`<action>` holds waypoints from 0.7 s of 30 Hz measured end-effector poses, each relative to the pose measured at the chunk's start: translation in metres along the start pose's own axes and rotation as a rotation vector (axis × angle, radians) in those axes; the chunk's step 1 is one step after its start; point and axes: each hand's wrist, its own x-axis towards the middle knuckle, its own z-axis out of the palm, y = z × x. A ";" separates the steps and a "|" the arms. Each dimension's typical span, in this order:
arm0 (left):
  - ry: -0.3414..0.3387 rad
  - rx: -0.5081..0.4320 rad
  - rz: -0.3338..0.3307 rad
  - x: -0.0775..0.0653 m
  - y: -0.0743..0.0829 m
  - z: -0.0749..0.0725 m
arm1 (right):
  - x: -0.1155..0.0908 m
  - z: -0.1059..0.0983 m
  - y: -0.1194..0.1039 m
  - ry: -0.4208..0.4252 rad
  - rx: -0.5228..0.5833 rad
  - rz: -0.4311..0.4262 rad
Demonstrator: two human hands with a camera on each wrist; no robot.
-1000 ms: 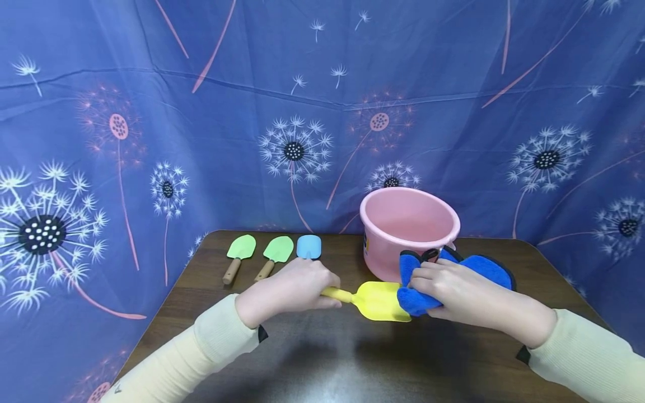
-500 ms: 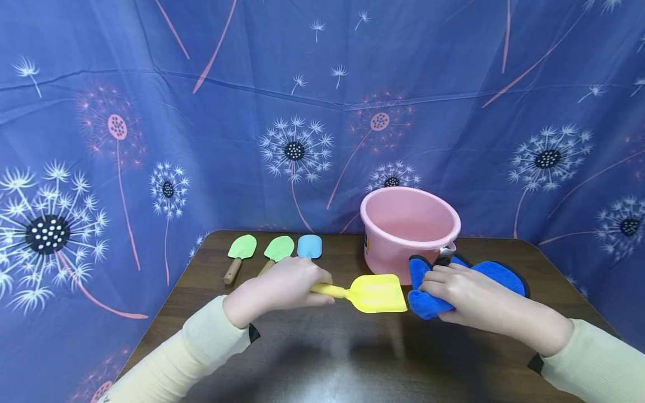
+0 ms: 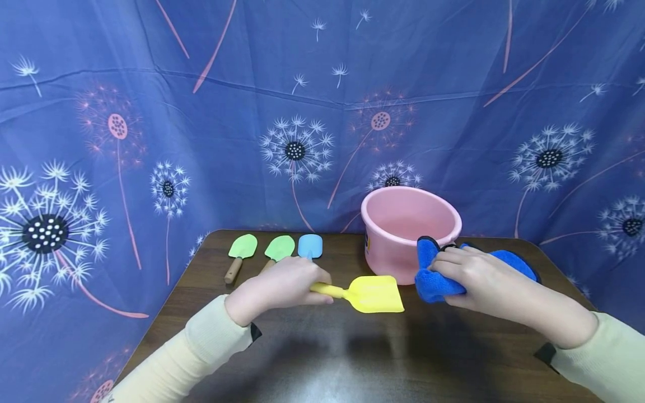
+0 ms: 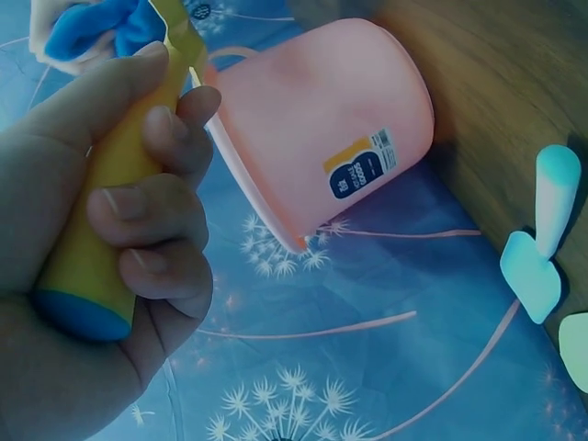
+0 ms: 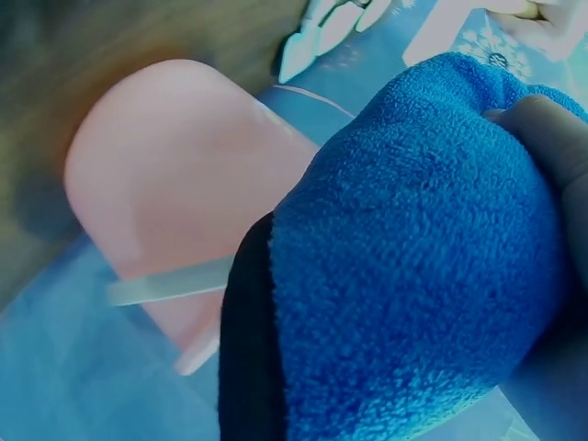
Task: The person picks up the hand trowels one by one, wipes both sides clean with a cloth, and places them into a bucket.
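Note:
In the head view my left hand [image 3: 284, 282] grips a yellow toy shovel [image 3: 375, 294] by its handle, the blade pointing right above the table. The left wrist view shows the fingers [image 4: 152, 216] curled round that handle, its blue end showing below the palm. My right hand [image 3: 484, 277] holds a bunched blue cloth [image 3: 435, 285] with black edging, just right of the shovel blade and in front of the pink bucket [image 3: 388, 254]. The cloth and the blade are apart. In the right wrist view the thumb [image 5: 547, 138] presses on the cloth [image 5: 413, 248].
Two trowels with green blades lie at the back left, the outer green trowel [image 3: 243, 246] and the inner green trowel [image 3: 279, 248]. Beside them is a blue shovel [image 3: 309, 246], its handle partly hidden by my left hand. A blue dandelion-print curtain [image 3: 322, 112] hangs behind the brown table [image 3: 302, 347].
The cloth in my right hand has come away from the yellow blade and moved right. My left hand has drawn the shovel slightly left.

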 end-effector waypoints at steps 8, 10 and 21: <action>-0.021 0.011 0.019 0.011 0.004 0.002 | 0.018 -0.005 -0.005 0.060 0.021 -0.001; -0.022 0.017 0.029 0.014 0.005 0.002 | 0.022 -0.007 -0.007 0.065 0.026 -0.005; -0.044 0.020 0.023 0.027 0.011 0.001 | 0.040 0.002 -0.021 0.049 0.023 -0.014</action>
